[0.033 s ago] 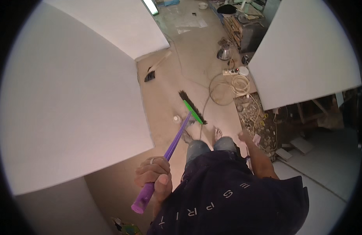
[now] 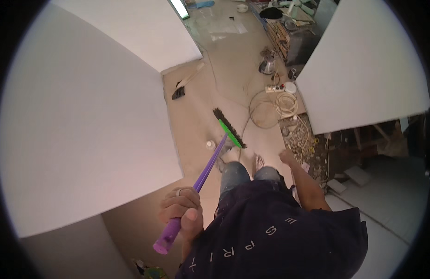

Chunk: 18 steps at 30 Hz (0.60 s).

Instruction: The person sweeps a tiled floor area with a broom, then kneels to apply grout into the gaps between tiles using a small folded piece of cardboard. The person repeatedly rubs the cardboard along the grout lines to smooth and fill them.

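My left hand (image 2: 181, 209), with a ring on one finger, is wrapped round the purple handle of a broom (image 2: 210, 168). The grip end sticks out below my fist. The handle slants away to a green head (image 2: 229, 133) with dark bristles, which rest on the dusty floor. A small round white item (image 2: 210, 144) stands left of the broom head. My right hand (image 2: 286, 157) hangs away from the broom, over the floor's right side. Its fingers look curled in, and nothing shows in them.
White walls (image 2: 94, 121) rise at left and right. A dustpan or brush (image 2: 178, 90) lies by the left wall. Farther right are a coiled cable (image 2: 286, 103), a power strip (image 2: 273, 88) and a cluttered workbench (image 2: 282, 35). Rubble (image 2: 296, 142) lines the right edge.
My right hand has shifted slightly forward and left. The broom stays nearly in place in my left hand, its grip end dipping a little leftward.
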Motion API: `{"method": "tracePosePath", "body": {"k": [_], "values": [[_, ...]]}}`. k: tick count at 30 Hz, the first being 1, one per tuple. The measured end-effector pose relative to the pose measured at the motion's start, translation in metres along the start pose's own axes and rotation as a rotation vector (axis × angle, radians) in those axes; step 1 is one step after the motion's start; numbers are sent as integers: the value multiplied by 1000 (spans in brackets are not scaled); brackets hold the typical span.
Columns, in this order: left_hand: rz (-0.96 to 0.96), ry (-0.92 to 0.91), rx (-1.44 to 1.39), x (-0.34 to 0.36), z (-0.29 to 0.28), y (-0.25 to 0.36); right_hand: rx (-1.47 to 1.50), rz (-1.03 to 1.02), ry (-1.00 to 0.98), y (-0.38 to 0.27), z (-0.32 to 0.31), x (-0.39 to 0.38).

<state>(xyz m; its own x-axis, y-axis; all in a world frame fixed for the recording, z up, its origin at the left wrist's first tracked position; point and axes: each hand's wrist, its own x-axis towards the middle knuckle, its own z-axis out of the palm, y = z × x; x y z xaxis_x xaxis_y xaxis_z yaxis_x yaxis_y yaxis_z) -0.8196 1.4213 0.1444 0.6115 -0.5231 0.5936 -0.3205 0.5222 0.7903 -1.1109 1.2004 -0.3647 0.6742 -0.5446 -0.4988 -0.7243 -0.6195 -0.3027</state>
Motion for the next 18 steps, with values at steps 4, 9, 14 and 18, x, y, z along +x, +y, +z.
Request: {"method": "tracePosePath", "body": {"k": [4,9,14,18], "values": [[31,-60,-92,96,6,-51,664,31,304,-76,-170,167],[-15,-86,-191,228,43,-157,868,-278,297,-145,-353,289],[-181,-211,-461,382,75,-267,878,-27,135,-141,-449,359],[-286,-346,-564,501,121,-359,822,-109,276,-87,-517,420]]}}
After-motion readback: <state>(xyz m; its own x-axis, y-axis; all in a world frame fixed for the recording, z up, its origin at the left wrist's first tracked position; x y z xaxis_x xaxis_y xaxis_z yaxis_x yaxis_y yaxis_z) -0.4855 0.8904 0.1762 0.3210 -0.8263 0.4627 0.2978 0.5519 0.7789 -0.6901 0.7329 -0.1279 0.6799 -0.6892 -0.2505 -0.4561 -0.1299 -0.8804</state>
